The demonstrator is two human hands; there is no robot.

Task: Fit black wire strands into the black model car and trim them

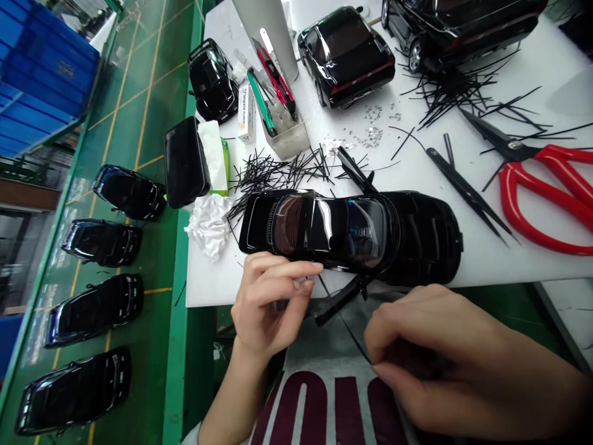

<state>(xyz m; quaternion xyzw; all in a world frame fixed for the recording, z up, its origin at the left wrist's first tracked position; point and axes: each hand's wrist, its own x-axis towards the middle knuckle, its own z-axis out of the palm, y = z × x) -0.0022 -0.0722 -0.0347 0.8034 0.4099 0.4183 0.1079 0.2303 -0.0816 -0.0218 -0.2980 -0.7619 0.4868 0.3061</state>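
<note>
A glossy black model car [324, 225] lies along the front of the white worktable, with its two doors swung out. One open door [340, 300] hangs over the near edge. My left hand [273, 296] is against the car's near side, index finger stretched along the sill and thumb apart below it; I see nothing held there. In my right hand [430, 358], thumb and index finger are pinched on a thin black strip [351, 332]. From there the strip runs up past the open door towards the car's side.
Cut black strips [282, 168] lie in piles. Red-handled scissors [546, 179] and black tweezers [466, 191] rest at right. A holder [287, 139] contains cutters. Crumpled tissue [210, 225], a phone-like black object [185, 162] and another car [347, 55] are around. More cars [95, 309] stand on green surface.
</note>
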